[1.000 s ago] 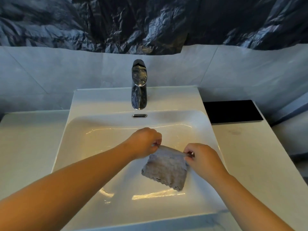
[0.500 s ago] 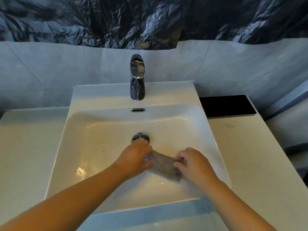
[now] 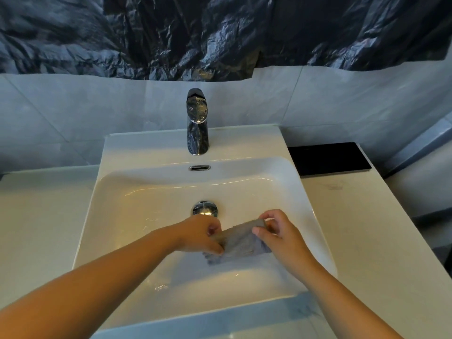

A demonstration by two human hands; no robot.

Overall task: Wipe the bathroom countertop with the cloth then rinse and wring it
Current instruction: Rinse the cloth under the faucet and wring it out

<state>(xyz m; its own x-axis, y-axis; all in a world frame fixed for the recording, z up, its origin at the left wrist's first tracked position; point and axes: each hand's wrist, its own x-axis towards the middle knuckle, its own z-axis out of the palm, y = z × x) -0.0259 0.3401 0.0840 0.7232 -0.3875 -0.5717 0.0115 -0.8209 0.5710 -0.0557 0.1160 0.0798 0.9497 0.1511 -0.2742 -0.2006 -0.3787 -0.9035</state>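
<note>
A small grey cloth point(image 3: 241, 242), folded into a short band, is held over the white sink basin point(image 3: 137, 216), just in front of the chrome drain plug point(image 3: 205, 208). My left hand point(image 3: 201, 237) pinches its left end. My right hand point(image 3: 281, 234) grips its right end, thumb on top of the fold. The chrome faucet point(image 3: 197, 121) stands behind the basin and no water is visible running from it. The pale countertop point(image 3: 362, 231) lies on both sides of the sink.
A black rectangular tray point(image 3: 327, 159) sits on the counter at the back right, against the tiled wall. Crumpled dark plastic sheeting point(image 3: 220, 33) covers the wall above the tiles. An overflow slot point(image 3: 199, 168) sits below the faucet.
The cloth hung open between both hands a second ago. It is now folded into a narrow band and held lower in the basin, and the drain plug has come into sight.
</note>
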